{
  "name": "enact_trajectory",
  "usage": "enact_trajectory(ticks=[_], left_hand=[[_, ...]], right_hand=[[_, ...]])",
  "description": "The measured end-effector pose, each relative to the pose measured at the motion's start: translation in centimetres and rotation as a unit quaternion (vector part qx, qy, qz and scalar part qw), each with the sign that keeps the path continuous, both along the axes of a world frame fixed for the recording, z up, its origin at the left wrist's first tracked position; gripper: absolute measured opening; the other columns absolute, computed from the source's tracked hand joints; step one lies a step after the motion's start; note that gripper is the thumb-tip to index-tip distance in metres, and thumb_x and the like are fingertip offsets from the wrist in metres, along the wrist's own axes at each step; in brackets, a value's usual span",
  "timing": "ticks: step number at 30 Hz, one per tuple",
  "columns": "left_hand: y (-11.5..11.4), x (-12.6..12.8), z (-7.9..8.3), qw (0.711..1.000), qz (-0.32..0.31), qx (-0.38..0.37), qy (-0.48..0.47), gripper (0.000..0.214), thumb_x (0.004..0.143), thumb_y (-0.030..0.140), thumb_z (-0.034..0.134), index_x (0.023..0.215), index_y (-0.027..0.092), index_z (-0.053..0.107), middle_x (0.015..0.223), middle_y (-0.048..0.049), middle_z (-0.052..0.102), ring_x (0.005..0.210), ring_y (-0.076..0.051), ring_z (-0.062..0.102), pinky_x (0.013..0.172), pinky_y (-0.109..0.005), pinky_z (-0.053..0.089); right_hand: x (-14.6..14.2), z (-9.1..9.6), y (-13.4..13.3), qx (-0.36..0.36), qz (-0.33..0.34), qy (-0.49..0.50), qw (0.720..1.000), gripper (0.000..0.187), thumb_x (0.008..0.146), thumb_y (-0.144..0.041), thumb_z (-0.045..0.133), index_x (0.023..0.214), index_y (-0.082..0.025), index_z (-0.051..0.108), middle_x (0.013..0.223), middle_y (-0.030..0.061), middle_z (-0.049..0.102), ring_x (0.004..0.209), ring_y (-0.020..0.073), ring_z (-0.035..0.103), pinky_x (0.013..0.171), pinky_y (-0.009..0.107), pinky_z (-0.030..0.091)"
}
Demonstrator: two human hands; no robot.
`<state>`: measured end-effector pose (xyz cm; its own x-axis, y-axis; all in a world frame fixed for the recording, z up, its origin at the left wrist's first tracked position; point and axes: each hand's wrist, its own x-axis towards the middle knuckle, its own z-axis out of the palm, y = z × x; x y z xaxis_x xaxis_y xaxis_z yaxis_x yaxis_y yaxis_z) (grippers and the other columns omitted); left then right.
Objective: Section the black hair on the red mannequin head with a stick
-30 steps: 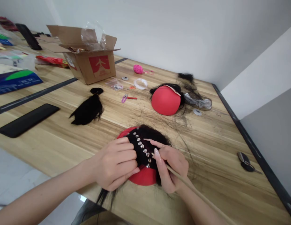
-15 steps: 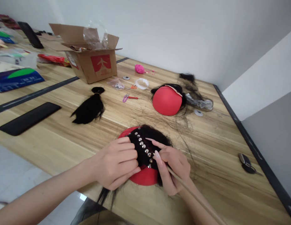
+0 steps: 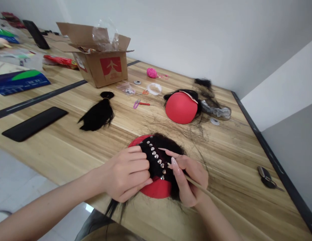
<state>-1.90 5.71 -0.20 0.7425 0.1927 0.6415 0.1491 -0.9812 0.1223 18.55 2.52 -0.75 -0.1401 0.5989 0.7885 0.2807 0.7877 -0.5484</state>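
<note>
A red dome point(image 3: 156, 190) lies near the table's front edge, partly covered by black hair and dark netting point(image 3: 174, 147). A curved row of silver round-headed pins point(image 3: 156, 156) runs across the netting. My left hand point(image 3: 128, 172) is closed over the dome's left side, gripping a lock of black hair point(image 3: 115, 208) that trails out below it. Pinched in my right hand point(image 3: 189, 177) is a long thin wooden stick point(image 3: 196, 183), its tip beside the pins. The index finger points over the netting. Whether the stick has a hook is too small to tell.
Behind lies another red dome point(image 3: 181, 108) with black hair. A bundle of black hair point(image 3: 98, 113) and a black slab point(image 3: 35, 123) are on the left. Scissors point(image 3: 143, 92), purple snips point(image 3: 136, 103), pink yarn point(image 3: 151, 72) and a cardboard box point(image 3: 105, 67) stand farther back; a key fob point(image 3: 265, 176) lies right.
My right hand and the stick have drawn slightly right, away from the pin row. The left hand keeps its grip. The whole view has shifted a little.
</note>
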Motion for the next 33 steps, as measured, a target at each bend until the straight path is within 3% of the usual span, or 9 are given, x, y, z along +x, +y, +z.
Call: enact_trajectory(ticks=[5, 33], left_hand=[[0.04, -0.02, 0.12, 1.000, 0.008, 0.002, 0.010, 0.023, 0.089, 0.012, 0.049, 0.067, 0.017, 0.054, 0.062, -0.0038, 0.058, 0.058, -0.018, 0.047, 0.056, -0.035, 0.035], [0.21, -0.05, -0.50, 1.000, 0.000, -0.006, -0.006, 0.022, 0.090, 0.013, 0.046, 0.071, 0.018, 0.055, 0.063, -0.0034, 0.057, 0.058, -0.018, 0.045, 0.056, -0.035, 0.033]], right_hand=[[0.00, -0.32, 0.10, 0.017, 0.010, 0.007, 1.000, 0.024, 0.080, 0.005, 0.049, 0.078, -0.016, 0.061, 0.060, -0.0013, 0.058, 0.053, 0.0149, 0.065, 0.080, 0.041, 0.067], [0.22, -0.47, -0.11, 0.002, 0.011, -0.037, 0.999, 0.024, 0.083, 0.000, 0.049, 0.088, -0.018, 0.064, 0.067, 0.0010, 0.065, 0.070, 0.0205, 0.074, 0.086, 0.043, 0.066]])
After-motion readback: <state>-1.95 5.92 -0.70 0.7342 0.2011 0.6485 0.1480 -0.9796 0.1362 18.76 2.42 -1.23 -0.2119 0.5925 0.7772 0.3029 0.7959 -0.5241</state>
